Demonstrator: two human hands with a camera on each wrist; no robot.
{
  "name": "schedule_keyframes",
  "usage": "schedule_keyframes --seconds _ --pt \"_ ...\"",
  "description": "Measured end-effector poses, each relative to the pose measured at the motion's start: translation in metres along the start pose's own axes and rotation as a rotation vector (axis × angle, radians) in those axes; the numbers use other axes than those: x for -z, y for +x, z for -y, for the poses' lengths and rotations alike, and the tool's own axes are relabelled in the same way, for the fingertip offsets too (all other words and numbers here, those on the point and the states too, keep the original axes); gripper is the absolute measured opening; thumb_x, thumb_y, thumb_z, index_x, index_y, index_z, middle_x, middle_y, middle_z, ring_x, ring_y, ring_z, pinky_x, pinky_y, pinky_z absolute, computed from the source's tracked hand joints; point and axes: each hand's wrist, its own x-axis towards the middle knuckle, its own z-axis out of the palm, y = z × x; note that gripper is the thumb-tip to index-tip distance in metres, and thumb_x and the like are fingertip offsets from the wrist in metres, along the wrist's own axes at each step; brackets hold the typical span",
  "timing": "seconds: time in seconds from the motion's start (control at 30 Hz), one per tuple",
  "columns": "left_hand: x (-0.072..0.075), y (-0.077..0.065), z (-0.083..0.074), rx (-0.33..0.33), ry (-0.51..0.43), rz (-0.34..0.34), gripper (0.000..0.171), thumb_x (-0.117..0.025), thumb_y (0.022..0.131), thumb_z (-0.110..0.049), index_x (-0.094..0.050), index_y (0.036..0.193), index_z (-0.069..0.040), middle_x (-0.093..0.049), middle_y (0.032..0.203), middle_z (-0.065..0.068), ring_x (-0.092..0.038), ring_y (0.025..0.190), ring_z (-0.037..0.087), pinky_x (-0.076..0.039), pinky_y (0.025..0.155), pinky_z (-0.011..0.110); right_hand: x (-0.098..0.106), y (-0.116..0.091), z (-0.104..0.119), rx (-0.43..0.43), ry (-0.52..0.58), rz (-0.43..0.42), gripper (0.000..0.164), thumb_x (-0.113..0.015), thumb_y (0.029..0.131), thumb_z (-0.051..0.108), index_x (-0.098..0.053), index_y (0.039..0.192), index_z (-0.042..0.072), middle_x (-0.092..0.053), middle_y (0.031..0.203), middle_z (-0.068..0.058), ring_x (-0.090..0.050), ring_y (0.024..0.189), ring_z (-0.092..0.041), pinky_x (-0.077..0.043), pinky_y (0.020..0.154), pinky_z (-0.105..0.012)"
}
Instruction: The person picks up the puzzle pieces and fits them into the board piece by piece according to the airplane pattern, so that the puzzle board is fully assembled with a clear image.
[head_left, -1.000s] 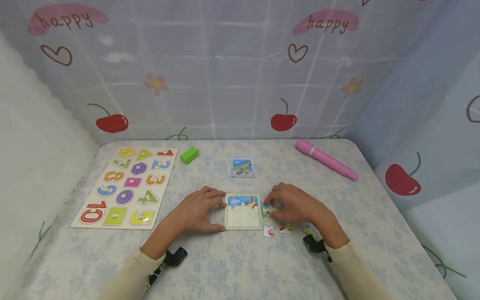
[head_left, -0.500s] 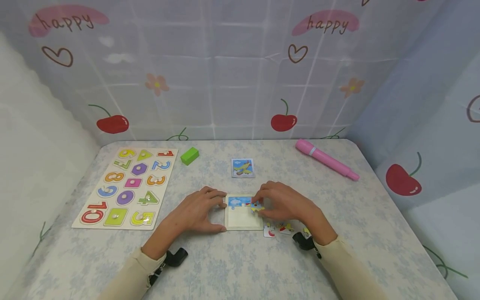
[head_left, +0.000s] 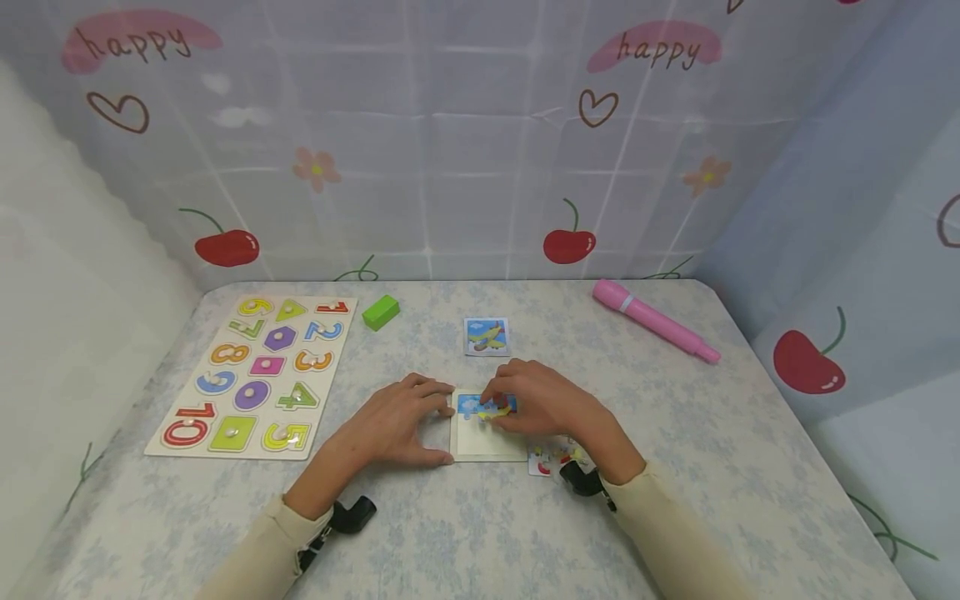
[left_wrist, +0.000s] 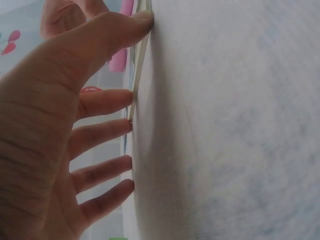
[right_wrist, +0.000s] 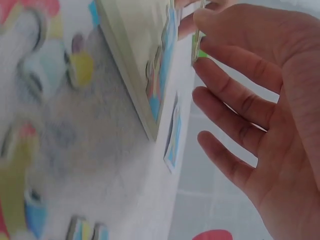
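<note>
A small square puzzle tray (head_left: pixel 487 443) lies mid-table, with joined sky-blue pieces along its far side and bare wood nearer. My left hand (head_left: pixel 397 421) rests at its left edge; in the left wrist view the thumb and forefinger touch the tray's rim (left_wrist: pixel 141 60), the other fingers spread straight. Between thumb and fingertips my right hand (head_left: pixel 543 400) pinches a puzzle piece (head_left: pixel 485 414) with yellow on it, over the tray just in front of the joined pieces. In the right wrist view that piece shows edge-on. Loose puzzle pieces (head_left: pixel 539 463) lie right of the tray, partly hidden by my right wrist.
Behind the tray lies a picture card (head_left: pixel 486 337) of a yellow plane. A number and shape board (head_left: pixel 255 375) covers the left side, with a green block (head_left: pixel 381 312) beside it. At the back right is a pink marker-shaped stick (head_left: pixel 656 321).
My right hand has picked up a puzzle piece from beside the tray and carried it left over the tray. My left hand has stayed at the tray's left edge.
</note>
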Motion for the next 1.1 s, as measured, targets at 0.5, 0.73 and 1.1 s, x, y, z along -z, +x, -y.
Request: schedule_keyframes --seconds 0.5,0.73,1.1 --pt "-0.001 -0.001 0.0 -0.001 -0.007 -0.011 0.06 -0.087 0.08 -0.064 -0.078 0.122 -0.022 -0.062 0.151 -0.001 -0.056 0.135 0.024 -0.056 0.099 0.049 -0.021 0.013 0.013 -0.002 -0.069 -0.018 0.025 -0.086 0.093 0.027 -0.082 0.117 0.019 -0.072 0.109 0.005 -0.064 0.102 -0.016 -0.054 0.096 -0.041" --pt "-0.002 0.0 0.0 0.005 -0.009 -0.008 0.061 -0.087 0.079 -0.064 -0.078 0.123 -0.022 -0.062 0.151 -0.001 -0.055 0.136 0.025 -0.055 0.101 0.05 -0.024 0.014 0.018 -0.013 -0.081 -0.008 0.026 -0.086 0.094 0.029 -0.081 0.118 0.02 -0.073 0.11 0.005 -0.064 0.108 -0.018 -0.052 0.101 -0.044" --pt "-0.002 -0.002 0.004 0.001 -0.056 -0.024 0.061 -0.091 0.079 -0.063 -0.075 0.124 -0.024 -0.062 0.152 -0.004 -0.056 0.135 0.021 -0.055 0.1 0.047 -0.028 0.015 0.021 0.005 -0.11 -0.013 0.022 -0.087 0.094 0.033 -0.083 0.114 0.025 -0.071 0.111 0.006 -0.064 0.106 -0.017 -0.054 0.097 -0.041"
